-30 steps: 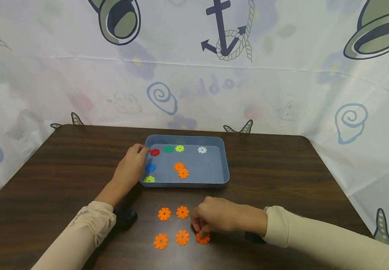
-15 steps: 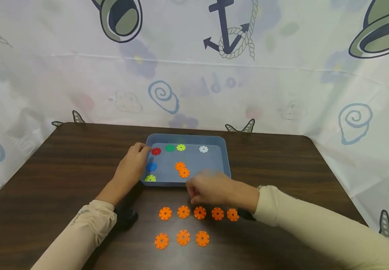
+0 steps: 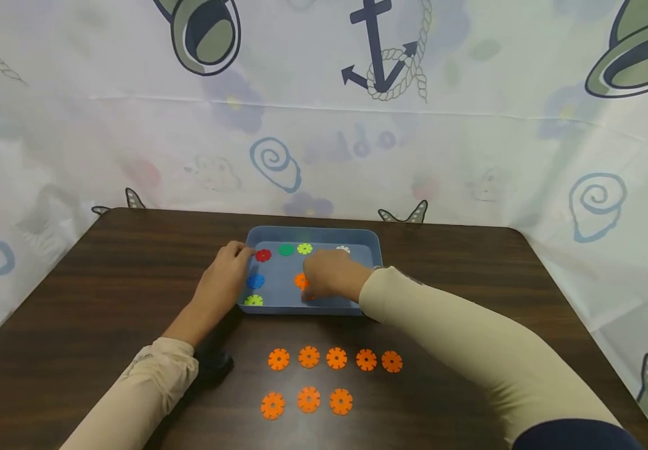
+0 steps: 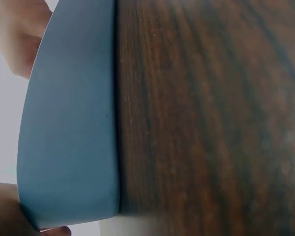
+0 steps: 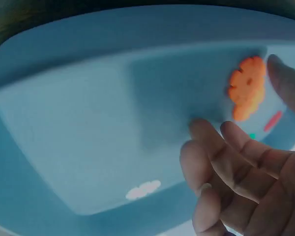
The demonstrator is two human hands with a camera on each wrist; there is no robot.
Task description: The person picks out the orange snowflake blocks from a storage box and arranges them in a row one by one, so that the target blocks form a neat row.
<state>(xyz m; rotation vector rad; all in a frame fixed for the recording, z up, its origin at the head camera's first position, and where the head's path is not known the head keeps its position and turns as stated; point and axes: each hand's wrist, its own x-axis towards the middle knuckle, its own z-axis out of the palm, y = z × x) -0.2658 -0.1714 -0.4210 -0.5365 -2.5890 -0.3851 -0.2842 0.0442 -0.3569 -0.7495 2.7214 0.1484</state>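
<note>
My left hand [image 3: 224,275] grips the left side of a shallow blue-grey tray [image 3: 312,310]; the left wrist view shows fingers at the wall of the tray [image 4: 71,123]. Inside the tray hovers my right hand [image 3: 332,275], which partly hides two overlapping orange notched discs [image 3: 301,281]. In the right wrist view its thumb is beside these orange discs [image 5: 248,81], with its fingers apart and nothing between them. On the table, nearer me, lie a far row of several orange discs [image 3: 337,358] and a near row of three orange discs [image 3: 309,399].
Also in the tray are a red disc [image 3: 264,255], a green disc [image 3: 286,250], a blue disc [image 3: 255,281], two yellow-green discs [image 3: 304,249] and a white disc [image 5: 143,190]. The dark wooden table [image 3: 104,300] backs onto a printed cloth [image 3: 324,156].
My right hand has left the orange disc at the right end of the near row and moved forward into the tray. My left hand has stayed on the tray's left side.
</note>
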